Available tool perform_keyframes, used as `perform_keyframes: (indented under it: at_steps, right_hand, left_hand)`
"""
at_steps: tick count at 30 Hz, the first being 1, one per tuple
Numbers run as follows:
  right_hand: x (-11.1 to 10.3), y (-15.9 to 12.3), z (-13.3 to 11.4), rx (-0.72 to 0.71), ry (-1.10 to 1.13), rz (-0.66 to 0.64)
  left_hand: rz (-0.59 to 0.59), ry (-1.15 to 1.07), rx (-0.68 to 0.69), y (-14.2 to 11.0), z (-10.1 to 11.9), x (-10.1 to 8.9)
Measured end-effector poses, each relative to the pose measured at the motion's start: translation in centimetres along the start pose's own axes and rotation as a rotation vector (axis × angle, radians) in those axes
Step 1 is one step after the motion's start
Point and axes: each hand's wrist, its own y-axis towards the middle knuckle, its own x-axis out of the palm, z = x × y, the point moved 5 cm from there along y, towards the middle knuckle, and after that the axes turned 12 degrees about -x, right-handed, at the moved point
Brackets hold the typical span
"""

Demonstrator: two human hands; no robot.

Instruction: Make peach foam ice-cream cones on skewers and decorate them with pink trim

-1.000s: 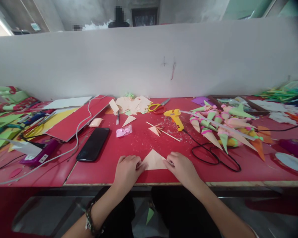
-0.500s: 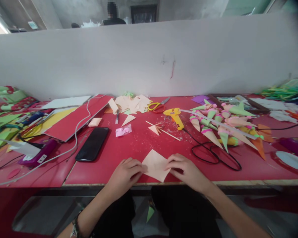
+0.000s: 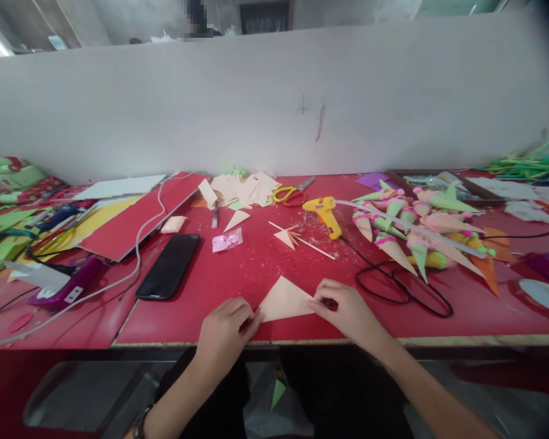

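Observation:
A peach paper sheet (image 3: pixel 285 300) lies near the front edge of the red table, folded into a triangle with its point away from me. My left hand (image 3: pixel 229 329) pinches its left corner between thumb and fingers. At the opposite corner, my right hand (image 3: pixel 341 305) is closed on the paper the same way. Beyond the sheet are a small fan-folded peach paper piece (image 3: pixel 285 239) and a thin wooden stick (image 3: pixel 318 247). A yellow hot glue gun (image 3: pixel 324 214) lies behind, to the right, with a long clear glue stick in it.
A black phone (image 3: pixel 169 266) and a pink packet (image 3: pixel 227 240) lie left of centre. Scissors (image 3: pixel 293 194) and peach paper pieces (image 3: pixel 247 190) are at the back. Paper cones (image 3: pixel 423 219) pile up at right, near a black cable (image 3: pixel 393 299). A purple power strip (image 3: pixel 68 286) sits at left.
The open, diamond-shaped sheet has become a triangle: its near corner is folded away from me. Both hands still grip the side corners, the left one slightly lower and further left.

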Motion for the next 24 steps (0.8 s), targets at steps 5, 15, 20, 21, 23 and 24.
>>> perform_keyframes:
  at_steps: [5, 15, 20, 21, 23, 24]
  right_hand:
    - [0.5, 0.0, 0.1, 0.006, -0.102, 0.020]
    - [0.8, 0.0, 0.1, -0.008, -0.205, 0.013]
    - [0.6, 0.2, -0.4, -0.012, -0.286, 0.033]
    - [0.6, 0.2, -0.4, -0.012, -0.298, 0.033]
    - [0.7, 0.3, -0.4, -0.008, -0.322, 0.030]
    - [0.7, 0.3, -0.4, -0.007, -0.333, 0.028]
  left_hand:
    - [-0.027, 0.160, -0.031, 0.5, 0.0, 0.3]
    - [-0.123, 0.329, -0.073, 1.4, 0.2, 0.5]
    - [-0.168, 0.329, -0.031, 1.6, 0.2, 0.8]
    - [-0.178, 0.324, -0.033, 1.6, 0.2, 0.8]
    - [-0.195, 0.304, -0.041, 1.6, 0.2, 0.9]
    - [-0.203, 0.287, -0.038, 1.7, 0.2, 0.9]
